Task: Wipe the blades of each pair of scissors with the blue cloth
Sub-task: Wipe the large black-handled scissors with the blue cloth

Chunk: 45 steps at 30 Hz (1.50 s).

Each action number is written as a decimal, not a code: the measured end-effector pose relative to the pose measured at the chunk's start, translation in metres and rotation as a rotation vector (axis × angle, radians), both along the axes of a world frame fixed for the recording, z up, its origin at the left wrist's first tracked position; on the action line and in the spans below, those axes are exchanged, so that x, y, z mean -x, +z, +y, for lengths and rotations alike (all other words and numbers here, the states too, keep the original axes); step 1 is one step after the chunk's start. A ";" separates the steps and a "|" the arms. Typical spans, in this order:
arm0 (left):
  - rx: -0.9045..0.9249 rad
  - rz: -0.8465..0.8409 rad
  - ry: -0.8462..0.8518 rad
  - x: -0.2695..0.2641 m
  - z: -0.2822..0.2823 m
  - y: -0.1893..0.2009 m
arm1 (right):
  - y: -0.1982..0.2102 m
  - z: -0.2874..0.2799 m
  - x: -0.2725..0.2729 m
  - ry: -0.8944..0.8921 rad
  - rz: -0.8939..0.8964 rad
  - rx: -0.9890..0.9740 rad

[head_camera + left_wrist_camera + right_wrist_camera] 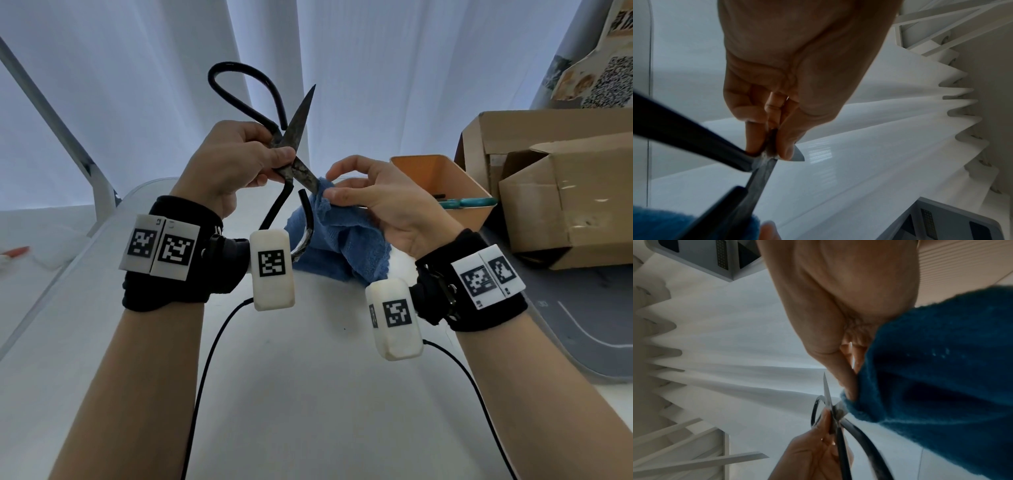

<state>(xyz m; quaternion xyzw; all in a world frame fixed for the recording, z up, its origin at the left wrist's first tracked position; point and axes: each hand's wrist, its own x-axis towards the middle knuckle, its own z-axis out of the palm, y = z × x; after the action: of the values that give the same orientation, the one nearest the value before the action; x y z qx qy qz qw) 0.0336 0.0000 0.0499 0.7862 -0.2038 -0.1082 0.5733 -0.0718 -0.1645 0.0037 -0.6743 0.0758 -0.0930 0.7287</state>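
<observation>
Large old black-handled scissors (291, 137) are held up in front of me with the blades spread wide. My left hand (236, 161) pinches them at the pivot, seen close in the left wrist view as the left hand (777, 126) on the scissors (760, 175). One rusty blade points up; the other slants down right into the blue cloth (339, 236). My right hand (373, 198) pinches the cloth around that lower blade's tip. In the right wrist view the blue cloth (931, 378) hangs from the right hand (846, 321) beside the scissors (828, 400).
An orange bin (445, 185) stands to the right with teal-handled scissors (469, 202) lying in it. Cardboard boxes (561, 192) sit behind it at the far right. The white table (308, 394) lies below my arms, with pleated white curtains behind.
</observation>
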 end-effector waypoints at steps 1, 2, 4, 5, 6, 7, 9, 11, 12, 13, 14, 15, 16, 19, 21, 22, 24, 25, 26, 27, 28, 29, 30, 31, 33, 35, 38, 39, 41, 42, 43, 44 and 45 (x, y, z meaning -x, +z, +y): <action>-0.005 -0.004 0.008 -0.001 0.000 0.000 | 0.000 -0.001 0.000 0.008 0.001 0.011; -0.007 -0.006 0.014 -0.001 0.001 -0.001 | 0.001 -0.002 0.000 0.017 0.002 0.019; -0.005 -0.006 0.017 -0.002 0.000 -0.001 | 0.001 -0.003 0.000 0.017 0.009 0.043; -0.003 -0.009 0.016 -0.002 0.000 -0.001 | 0.001 -0.002 0.000 0.007 0.015 0.064; -0.001 -0.012 0.016 -0.001 -0.002 -0.001 | 0.000 -0.001 0.000 -0.009 0.024 0.086; 0.003 -0.013 0.014 -0.001 -0.003 -0.001 | 0.000 0.000 0.000 -0.028 0.033 0.108; 0.015 -0.002 0.005 0.000 -0.004 -0.001 | 0.000 0.004 -0.002 -0.073 0.030 0.140; 0.026 0.013 -0.004 0.001 -0.004 -0.002 | -0.001 0.005 -0.004 -0.102 0.014 0.153; 0.026 0.016 -0.006 0.002 -0.005 -0.002 | -0.001 0.004 -0.004 -0.095 0.006 0.154; 0.021 0.014 -0.005 0.001 -0.005 -0.003 | 0.000 0.003 -0.003 -0.068 -0.001 0.151; 0.014 0.010 -0.003 0.001 -0.005 -0.003 | 0.000 0.002 -0.002 -0.033 -0.006 0.143; 0.010 0.006 -0.001 0.001 -0.005 -0.003 | 0.001 0.000 0.000 -0.001 -0.010 0.127; 0.011 0.004 0.000 0.001 -0.005 -0.004 | 0.001 -0.003 0.001 0.020 -0.012 0.110; 0.011 -0.003 -0.005 0.002 -0.007 -0.004 | 0.002 -0.003 0.003 0.017 -0.001 0.142; 0.013 0.001 -0.012 0.003 -0.009 -0.004 | 0.002 0.002 0.000 -0.032 0.012 0.212; 0.015 0.004 -0.015 0.003 -0.009 -0.004 | 0.001 0.005 -0.001 -0.060 0.009 0.234; 0.013 0.004 -0.019 0.003 -0.010 -0.004 | -0.001 0.009 -0.004 -0.101 -0.005 0.229; 0.010 0.002 -0.019 0.002 -0.010 -0.005 | -0.002 0.009 -0.004 -0.112 -0.014 0.212; 0.008 0.001 -0.021 0.002 -0.010 -0.005 | -0.002 0.009 -0.004 -0.117 -0.024 0.198; 0.005 0.000 -0.025 0.002 -0.010 -0.006 | -0.002 0.008 -0.004 -0.116 -0.030 0.186; -0.001 -0.004 -0.034 0.002 -0.010 -0.006 | -0.003 0.008 -0.005 -0.113 -0.036 0.175; -0.014 -0.009 -0.049 0.002 -0.010 -0.006 | -0.003 0.008 -0.005 -0.107 -0.044 0.162; -0.029 -0.013 -0.066 0.003 -0.010 -0.006 | -0.003 0.009 -0.005 -0.103 -0.053 0.147; -0.046 -0.016 -0.087 0.004 -0.011 -0.006 | -0.003 0.009 -0.005 -0.104 -0.062 0.136; -0.079 -0.028 -0.131 0.005 -0.012 -0.007 | -0.004 0.010 -0.006 -0.112 -0.075 0.123; -0.104 -0.035 -0.161 0.007 -0.014 -0.008 | -0.004 0.009 -0.005 -0.113 -0.085 0.113; -0.102 -0.015 -0.174 0.009 -0.015 -0.008 | -0.003 0.007 -0.005 -0.104 -0.099 0.096; -0.094 -0.008 -0.173 0.009 -0.015 -0.007 | -0.003 0.007 -0.006 -0.105 -0.099 0.089; -0.083 -0.003 -0.173 0.010 -0.014 -0.005 | -0.002 0.007 -0.006 -0.105 -0.099 0.070; -0.080 -0.005 -0.170 0.010 -0.014 -0.005 | -0.001 0.008 -0.007 -0.104 -0.100 0.061; -0.075 -0.007 -0.165 0.011 -0.014 -0.004 | -0.001 0.008 -0.007 -0.104 -0.104 0.052; -0.067 -0.009 -0.157 0.011 -0.013 -0.003 | -0.001 0.008 -0.007 -0.104 -0.108 0.043; -0.058 -0.011 -0.148 0.010 -0.012 -0.002 | -0.001 0.007 -0.007 -0.103 -0.112 0.036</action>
<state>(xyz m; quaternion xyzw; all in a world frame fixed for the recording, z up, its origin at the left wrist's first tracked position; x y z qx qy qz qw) 0.0236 -0.0122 0.0474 0.7860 -0.2610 -0.1519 0.5395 -0.0651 -0.1570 0.0030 -0.6764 0.0677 -0.1695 0.7136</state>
